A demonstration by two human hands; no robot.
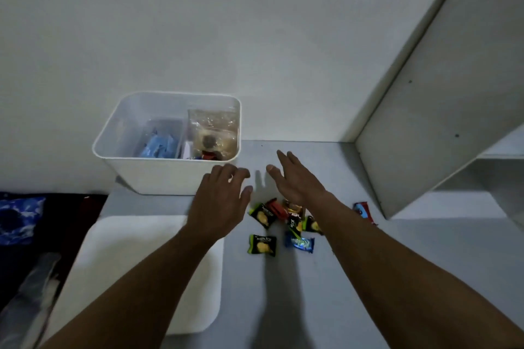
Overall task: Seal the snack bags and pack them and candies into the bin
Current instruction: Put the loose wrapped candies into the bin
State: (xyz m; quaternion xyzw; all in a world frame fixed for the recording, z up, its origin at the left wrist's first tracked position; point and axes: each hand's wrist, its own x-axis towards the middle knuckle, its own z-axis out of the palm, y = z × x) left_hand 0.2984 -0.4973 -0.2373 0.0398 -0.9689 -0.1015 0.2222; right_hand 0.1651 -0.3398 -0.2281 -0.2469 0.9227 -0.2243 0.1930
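While the left hand (221, 202) hovers empty, loosely curled, near the bin (158, 176) front, right hand (297, 183) beside it flat, empty, candies (283, 224) under both wrists, snack bags (212, 127) beyond left fingertips.

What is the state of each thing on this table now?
Bin, open, upright, two bags inside.
Clear bag, standing in the bin.
Blue bag, inside the bin.
Candies, wrapped, loose on the table.
White lid, off, flat beside the bin.
Left hand, open, holding nothing.
Right hand, open, holding nothing.
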